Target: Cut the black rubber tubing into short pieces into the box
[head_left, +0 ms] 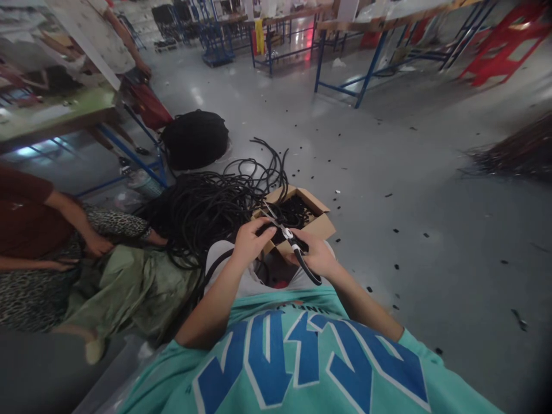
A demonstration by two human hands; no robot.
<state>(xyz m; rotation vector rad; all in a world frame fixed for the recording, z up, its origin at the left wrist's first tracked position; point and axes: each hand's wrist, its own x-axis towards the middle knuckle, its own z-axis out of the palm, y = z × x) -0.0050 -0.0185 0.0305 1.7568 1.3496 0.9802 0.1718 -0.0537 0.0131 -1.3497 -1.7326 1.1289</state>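
Floor (440, 213) beyond carton (324, 226) of bits (302, 208); right grip (318, 253) wraps scissors (287, 233), left grip (250, 242) pinches cord (263, 230).

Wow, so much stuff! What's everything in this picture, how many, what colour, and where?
Scissors: one pair, black and white, in the right hand
Cardboard box: one, brown, beyond the scissors
Small pieces: too many to count, black, inside the box
Cords: too many to count, black, heaped left of the box
Bundle: one, black, behind the cords
Scraps: many, mostly black, on the floor
Co-workers: at least two, brown and pale tops, left
Cloth: one, green, by the seated co-worker
Worktables: several, blue-legged, left and back
Stool: at least one, red, top right
Other background things: too blurry to list
Shirt: one, teal, bottom
Hands: two, left and right, middle
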